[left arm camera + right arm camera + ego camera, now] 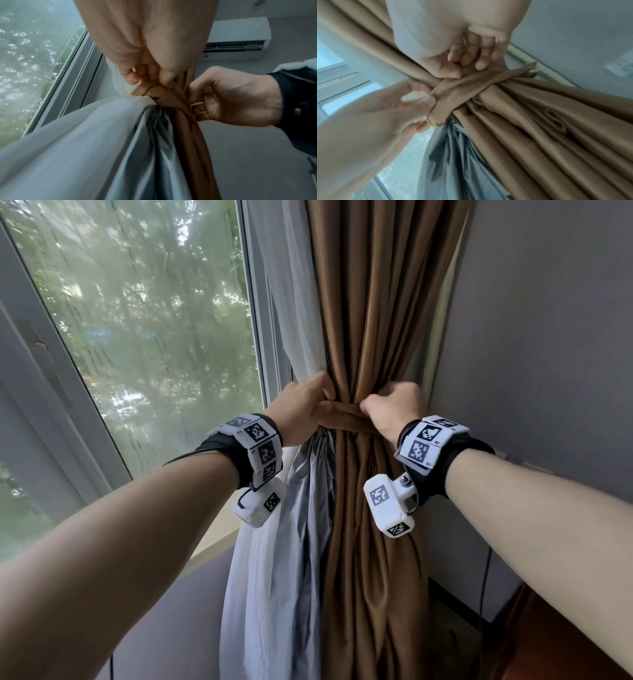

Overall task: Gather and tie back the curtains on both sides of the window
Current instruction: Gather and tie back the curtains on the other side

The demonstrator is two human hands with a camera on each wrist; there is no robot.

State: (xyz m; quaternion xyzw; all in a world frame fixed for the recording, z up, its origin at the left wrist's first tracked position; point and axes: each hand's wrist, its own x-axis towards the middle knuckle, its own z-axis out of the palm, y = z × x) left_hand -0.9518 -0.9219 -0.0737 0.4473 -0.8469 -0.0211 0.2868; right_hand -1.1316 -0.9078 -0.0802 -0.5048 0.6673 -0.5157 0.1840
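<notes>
A brown curtain (373, 313) with a grey lining (308, 518) and a white sheer curtain (294, 302) hang bunched together at the window's right side. A brown fabric tie-back band (344, 416) wraps round the bundle at its waist. My left hand (305, 409) grips the band's left end (436, 108), fingers curled round it. On the other side my right hand (390, 409) pinches the band's right part (471, 79) against the folds. In the left wrist view the band (154, 92) sits under my left fingertips, with the right hand (231, 100) beside it.
The window pane (144, 330) and its grey frame (263, 337) lie to the left, a grey wall (548, 337) to the right. A black cable (484, 583) runs down the wall. An air conditioner (238, 39) hangs high on the wall. The sill (219, 529) runs below.
</notes>
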